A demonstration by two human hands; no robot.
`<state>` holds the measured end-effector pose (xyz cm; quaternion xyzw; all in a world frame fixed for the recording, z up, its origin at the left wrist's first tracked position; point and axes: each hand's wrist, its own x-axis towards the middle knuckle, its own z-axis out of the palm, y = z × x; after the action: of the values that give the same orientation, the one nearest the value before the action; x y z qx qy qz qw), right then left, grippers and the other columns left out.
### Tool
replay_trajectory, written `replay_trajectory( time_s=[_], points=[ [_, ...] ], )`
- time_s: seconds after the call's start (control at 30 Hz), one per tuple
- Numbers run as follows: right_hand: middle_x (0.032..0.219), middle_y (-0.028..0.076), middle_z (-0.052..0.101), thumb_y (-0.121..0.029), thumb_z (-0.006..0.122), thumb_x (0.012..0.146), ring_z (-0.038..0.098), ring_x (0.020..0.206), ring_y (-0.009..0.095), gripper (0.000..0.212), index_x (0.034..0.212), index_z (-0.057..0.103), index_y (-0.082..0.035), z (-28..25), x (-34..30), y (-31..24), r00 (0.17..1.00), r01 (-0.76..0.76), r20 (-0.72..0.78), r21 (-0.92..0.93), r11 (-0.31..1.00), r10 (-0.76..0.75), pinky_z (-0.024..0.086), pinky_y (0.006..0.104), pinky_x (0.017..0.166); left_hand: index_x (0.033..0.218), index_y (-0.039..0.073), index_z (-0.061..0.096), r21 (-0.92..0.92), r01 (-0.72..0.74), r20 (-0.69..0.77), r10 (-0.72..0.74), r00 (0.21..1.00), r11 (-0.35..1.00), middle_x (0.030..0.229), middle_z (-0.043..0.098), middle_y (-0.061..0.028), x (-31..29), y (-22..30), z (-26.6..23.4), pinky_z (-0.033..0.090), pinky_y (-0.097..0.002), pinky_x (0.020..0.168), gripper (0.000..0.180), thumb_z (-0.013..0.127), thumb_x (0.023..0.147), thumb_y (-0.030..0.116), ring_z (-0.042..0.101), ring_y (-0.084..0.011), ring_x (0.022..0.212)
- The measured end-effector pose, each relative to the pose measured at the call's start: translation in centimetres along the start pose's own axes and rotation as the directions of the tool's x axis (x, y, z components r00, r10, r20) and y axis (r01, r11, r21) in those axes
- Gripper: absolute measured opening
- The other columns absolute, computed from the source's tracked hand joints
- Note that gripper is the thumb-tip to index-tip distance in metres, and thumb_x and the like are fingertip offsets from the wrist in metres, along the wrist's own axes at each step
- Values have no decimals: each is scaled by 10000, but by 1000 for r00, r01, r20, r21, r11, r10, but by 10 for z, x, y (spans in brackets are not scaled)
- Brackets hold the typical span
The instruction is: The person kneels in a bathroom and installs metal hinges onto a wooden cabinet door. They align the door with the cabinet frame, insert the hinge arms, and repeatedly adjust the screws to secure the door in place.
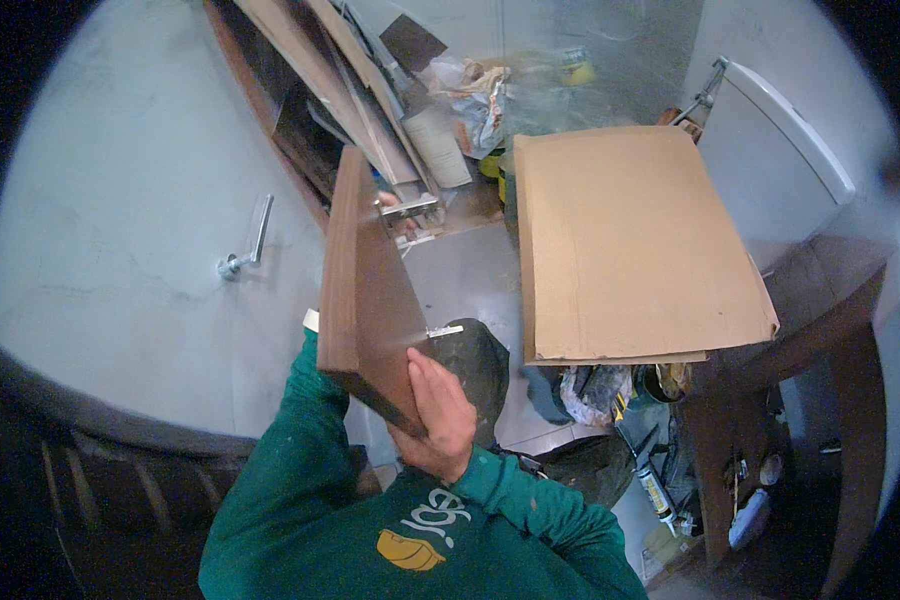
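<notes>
A brown cabinet door (380, 290) stands on edge between my hands, tilted, with its thick side edge toward me. Two metal hinges stick out from its right face: a far hinge (410, 209) and a near hinge (446, 330). My right hand (437, 412) grips the door's lower near corner, fingers lying along the face and thumb underneath. Around the far edge come the fingertips of my left hand (402, 222), close to the far hinge; the door hides the rest of that hand.
At right, a large flat cardboard sheet (635, 240) lies over clutter, with a sealant tube (657, 498) below it. A white toilet cistern (775, 150) is beyond. Long boards (340, 90) lean at the back left, near a pale door with a lever handle (255, 240).
</notes>
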<state>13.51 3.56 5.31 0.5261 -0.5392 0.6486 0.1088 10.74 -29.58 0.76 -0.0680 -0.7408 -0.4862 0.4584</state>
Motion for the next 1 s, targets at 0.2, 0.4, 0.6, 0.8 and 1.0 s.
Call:
replay_trajectory(
  time_s=[0.2, 0.4, 0.6, 0.8, 1.0],
  points=[
    [1211, 264, 558, -11, 725, 643, 574, 1078, 406, 659, 1251, 487, 83, 4, 7, 10, 996, -92, -22, -54, 994, 91, 466, 410, 917, 1289, -24, 461, 489, 156, -317, 8, 949, 858, 1166, 567, -182, 7, 92, 41, 405, -403, 953, 528, 489, 925, 357, 556, -256, 1067],
    [1225, 259, 553, 21, 688, 633, 564, 1106, 400, 664, 1264, 487, 65, -2, 4, 9, 995, -101, 12, -9, 995, 101, 460, 412, 927, 1358, -105, 350, 185, 108, -317, -44, 947, 977, 1376, 418, -197, -13, 235, 115, 328, -364, 1049, 747, 540, 870, 428, 459, -277, 1239],
    [1258, 248, 532, 17, 665, 651, 537, 1144, 405, 654, 1275, 476, 64, -3, 1, 5, 999, -36, 3, 24, 999, 36, 429, 427, 970, 1311, -100, 403, 422, 173, -319, -33, 947, 890, 1271, 490, -226, -18, 274, 153, 451, -327, 894, 649, 694, 788, 150, 545, -236, 1093],
    [1292, 230, 512, -111, 704, 718, 500, 1201, 378, 586, 1259, 518, 15, -8, 0, -3, 991, -126, 70, 183, 975, 114, 388, 423, 1011, 1067, -88, 591, 291, 374, -649, -105, 753, 881, 968, 656, -148, -34, 266, 162, 490, -303, 747, 311, 676, 791, 25, 604, -174, 812],
    [1305, 205, 520, -255, 648, 829, 490, 1228, 326, 483, 1237, 552, -14, -24, 12, 25, 885, -432, 273, 180, 884, 377, 359, 386, 1036, 958, -84, 643, 351, 332, -662, -18, 749, 876, 870, 671, -116, -29, 295, 102, 480, -282, 715, 218, 670, 767, 18, 600, -157, 748]
  ],
)
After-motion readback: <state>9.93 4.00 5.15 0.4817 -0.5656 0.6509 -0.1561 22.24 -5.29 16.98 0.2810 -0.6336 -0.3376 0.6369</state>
